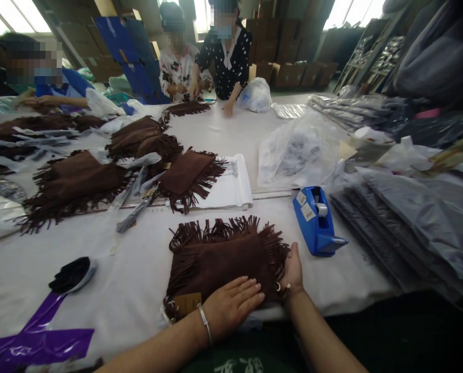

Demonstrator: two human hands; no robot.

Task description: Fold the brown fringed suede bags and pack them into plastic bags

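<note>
A dark brown fringed bag [227, 264] lies flat on the white-covered table in front of me, its long fringe pointing away. A tan tag [187, 303] shows at its lower left corner, and a gold-coloured ring [278, 287] at the lower right. My left hand [233, 305] rests flat on the bag's near part, fingers stretched out to the right. At the right edge, my right hand [294, 272] is round the side of the bag, thumb side up; most of its fingers are hidden by the fringe and the bag.
Right of the bag stands a blue tape dispenser [313, 223]. Wrapped dark packets [390, 228] are stacked at the right. More brown fringed pieces [82, 178] lie to the left, near purple tape [41, 336]. A clear plastic bag [297, 150] sits farther back. Several co-workers [223, 62] are across the table.
</note>
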